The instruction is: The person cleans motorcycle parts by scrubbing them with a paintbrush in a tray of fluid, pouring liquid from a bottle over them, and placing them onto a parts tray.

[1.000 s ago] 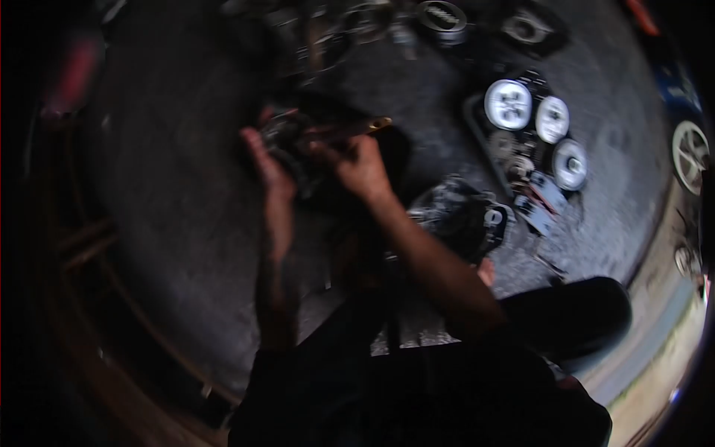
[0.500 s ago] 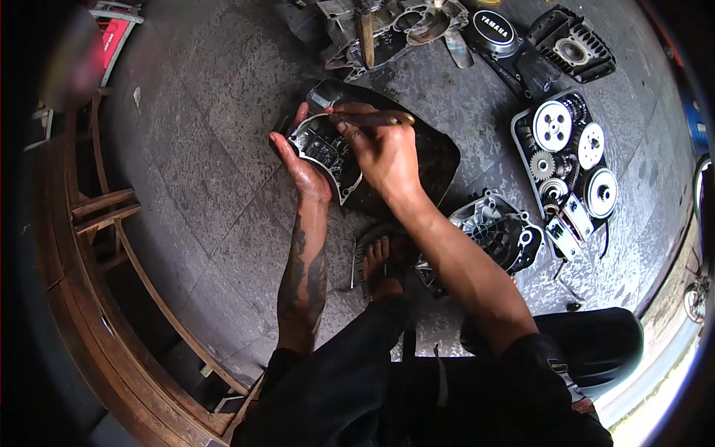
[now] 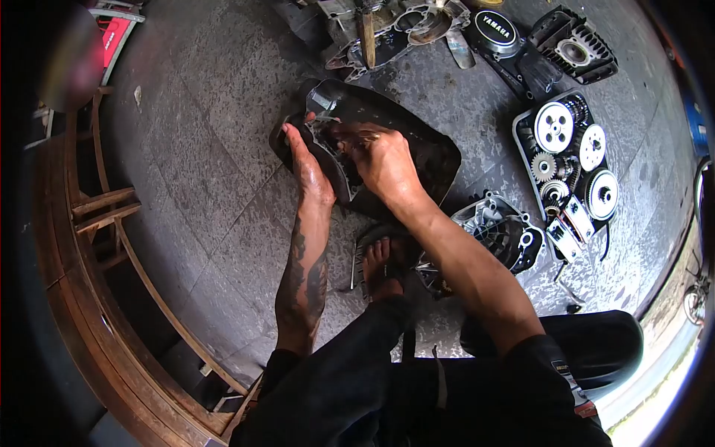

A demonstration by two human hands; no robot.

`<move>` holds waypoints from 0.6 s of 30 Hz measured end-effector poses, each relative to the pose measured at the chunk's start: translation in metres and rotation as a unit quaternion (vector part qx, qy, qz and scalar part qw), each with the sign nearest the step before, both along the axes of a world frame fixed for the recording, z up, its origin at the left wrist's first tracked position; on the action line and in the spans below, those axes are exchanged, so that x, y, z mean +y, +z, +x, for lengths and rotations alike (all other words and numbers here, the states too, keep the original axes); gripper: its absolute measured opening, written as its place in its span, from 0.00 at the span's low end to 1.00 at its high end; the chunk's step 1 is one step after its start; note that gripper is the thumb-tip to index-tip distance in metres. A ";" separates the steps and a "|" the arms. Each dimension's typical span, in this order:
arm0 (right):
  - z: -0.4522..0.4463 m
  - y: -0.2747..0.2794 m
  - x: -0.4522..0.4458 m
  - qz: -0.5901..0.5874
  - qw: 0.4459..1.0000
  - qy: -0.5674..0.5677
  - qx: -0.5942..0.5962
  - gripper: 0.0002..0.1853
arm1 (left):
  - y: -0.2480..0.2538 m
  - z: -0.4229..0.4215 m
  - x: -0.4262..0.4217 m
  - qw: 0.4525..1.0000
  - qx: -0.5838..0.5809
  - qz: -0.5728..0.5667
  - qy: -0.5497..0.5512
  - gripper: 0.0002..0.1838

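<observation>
My left hand (image 3: pixel 308 168) is wrapped round the outer edge of a metal engine cover (image 3: pixel 339 175), which is tilted so that its hollow side faces right. My right hand (image 3: pixel 387 165) is closed on what looks like a brush with a brown handle (image 3: pixel 366 135). Its working end is down at the cover's inner side, hidden by my fingers. Both hands are above a black plastic pan (image 3: pixel 424 141) on the floor, which has a wet shine at its upper left corner.
A tray (image 3: pixel 527 156) of gears stands at right. An open crankcase half (image 3: pixel 488 223) lies beside my right forearm. Farther off are engine castings (image 3: pixel 410 33), a YAMAHA cover (image 3: pixel 495 31) and a finned cylinder (image 3: pixel 577 48). A wooden bench (image 3: pixel 97 313) runs along the left.
The engine cover has tipped from facing up to facing right, over the pan. My right hand has turned and moved slightly down, and the brush handle now shows less.
</observation>
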State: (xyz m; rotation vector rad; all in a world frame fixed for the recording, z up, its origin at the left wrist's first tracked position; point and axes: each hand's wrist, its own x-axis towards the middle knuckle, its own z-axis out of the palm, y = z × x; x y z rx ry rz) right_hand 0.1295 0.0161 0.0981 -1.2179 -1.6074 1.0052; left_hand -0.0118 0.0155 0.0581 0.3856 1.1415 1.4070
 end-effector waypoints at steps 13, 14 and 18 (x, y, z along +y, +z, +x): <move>-0.005 -0.014 -0.002 0.071 0.987 -0.034 0.140 0.09 | 0.017 0.007 -0.006 0.992 0.040 -0.115 -0.031 0.45; -0.003 -0.019 -0.004 0.071 0.987 -0.034 0.140 0.09 | 0.020 0.007 -0.005 0.992 0.008 -0.117 -0.041 0.45; 0.013 -0.023 -0.001 -0.053 0.993 -0.033 -0.097 0.09 | 0.025 0.006 -0.006 0.993 0.054 -0.104 -0.026 0.44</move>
